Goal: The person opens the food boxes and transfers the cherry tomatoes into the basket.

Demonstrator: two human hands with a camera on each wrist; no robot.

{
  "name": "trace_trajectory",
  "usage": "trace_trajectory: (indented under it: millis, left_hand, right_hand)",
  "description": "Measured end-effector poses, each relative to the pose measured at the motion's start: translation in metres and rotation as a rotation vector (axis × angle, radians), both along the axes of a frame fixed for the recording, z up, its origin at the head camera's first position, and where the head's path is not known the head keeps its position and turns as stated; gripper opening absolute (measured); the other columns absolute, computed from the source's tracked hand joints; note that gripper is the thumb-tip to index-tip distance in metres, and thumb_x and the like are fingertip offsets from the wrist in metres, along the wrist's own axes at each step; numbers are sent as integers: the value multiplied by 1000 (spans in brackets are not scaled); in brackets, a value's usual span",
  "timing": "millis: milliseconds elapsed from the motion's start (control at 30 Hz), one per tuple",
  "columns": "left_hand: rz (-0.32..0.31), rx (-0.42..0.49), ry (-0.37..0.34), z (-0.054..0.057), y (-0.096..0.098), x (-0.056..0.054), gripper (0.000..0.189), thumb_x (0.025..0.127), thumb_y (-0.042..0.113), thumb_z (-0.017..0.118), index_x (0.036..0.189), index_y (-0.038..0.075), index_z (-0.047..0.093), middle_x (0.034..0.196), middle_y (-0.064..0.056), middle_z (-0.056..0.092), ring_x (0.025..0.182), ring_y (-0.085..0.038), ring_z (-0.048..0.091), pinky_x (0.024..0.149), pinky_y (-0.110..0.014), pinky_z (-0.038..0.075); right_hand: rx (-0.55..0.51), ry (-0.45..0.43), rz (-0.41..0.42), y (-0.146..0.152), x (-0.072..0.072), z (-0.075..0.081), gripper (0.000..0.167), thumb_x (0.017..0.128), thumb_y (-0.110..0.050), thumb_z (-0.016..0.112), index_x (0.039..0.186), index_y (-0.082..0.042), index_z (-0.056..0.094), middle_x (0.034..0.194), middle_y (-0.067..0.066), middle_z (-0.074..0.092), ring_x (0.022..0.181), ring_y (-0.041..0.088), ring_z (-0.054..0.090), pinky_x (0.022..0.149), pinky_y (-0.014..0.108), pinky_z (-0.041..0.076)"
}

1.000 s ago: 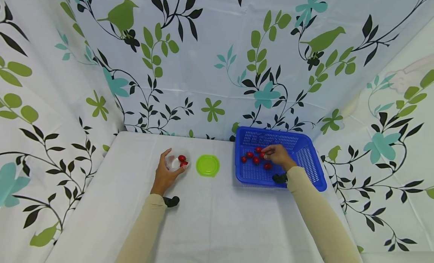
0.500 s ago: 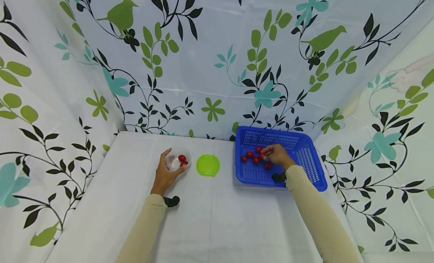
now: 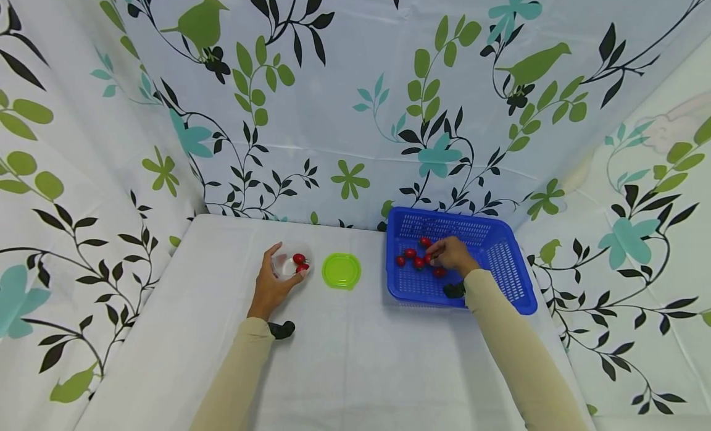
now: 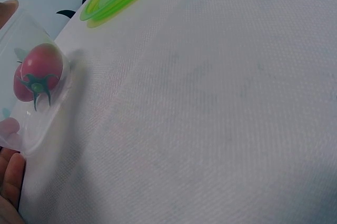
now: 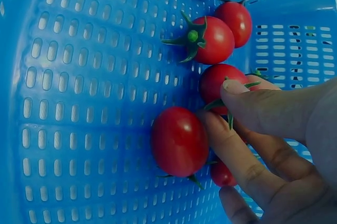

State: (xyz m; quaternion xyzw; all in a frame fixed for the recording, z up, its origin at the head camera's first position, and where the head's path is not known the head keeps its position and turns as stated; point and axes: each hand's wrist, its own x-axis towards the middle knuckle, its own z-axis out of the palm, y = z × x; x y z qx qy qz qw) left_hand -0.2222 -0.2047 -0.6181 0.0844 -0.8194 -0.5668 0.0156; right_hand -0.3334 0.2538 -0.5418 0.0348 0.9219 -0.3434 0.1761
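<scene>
My left hand (image 3: 270,290) grips a small clear plastic container (image 3: 283,267) on the table, thumb on one side and fingers round the other. Two red cherry tomatoes (image 4: 43,68) lie inside it; one shows its green stem in the left wrist view. My right hand (image 3: 454,255) reaches into a blue perforated basket (image 3: 508,264). Between thumb and fingers it pinches a cherry tomato (image 5: 211,83), low among several others. A larger-looking tomato (image 5: 179,142) lies beside the index fingertip in the right wrist view.
A bright green lid (image 3: 341,271) lies flat on the white table (image 3: 355,357), between container and basket. A patterned curtain (image 3: 328,97) hangs behind the table and along both sides.
My right hand has shifted slightly left within the basket, fingers staying among the tomatoes. My left hand and the container stay in place.
</scene>
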Motion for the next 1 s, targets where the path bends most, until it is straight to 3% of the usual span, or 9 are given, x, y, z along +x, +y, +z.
trace_trajectory:
  millis: [433, 733, 1000]
  left_hand:
    - [3, -6, -5, 1, 1, 0, 99, 91, 40, 85, 166, 42, 21, 168, -15, 39, 156, -42, 34, 127, -67, 29]
    - [0, -25, -6, 1, -1, 0, 100, 91, 39, 85, 167, 41, 20, 170, -15, 36, 157, -42, 32, 127, -68, 29]
    - [3, -29, -13, -1, 1, 0, 100, 91, 39, 85, 167, 42, 20, 168, -15, 38, 156, -41, 33, 128, -66, 29]
  right_hand:
    - [8, 38, -5, -3, 1, 12, 32, 93, 4, 74, 125, -2, 75, 130, 20, 74, 126, 38, 66, 113, 54, 51]
    - [-44, 262, 18, -27, 6, 29, 27, 99, -7, 73, 125, -5, 76, 127, 17, 76, 127, 38, 66, 110, 56, 52]
    - [-140, 365, 88, -66, 8, 49, 26, 99, -9, 74, 124, -6, 76, 126, 13, 77, 117, 32, 73, 102, 51, 59]
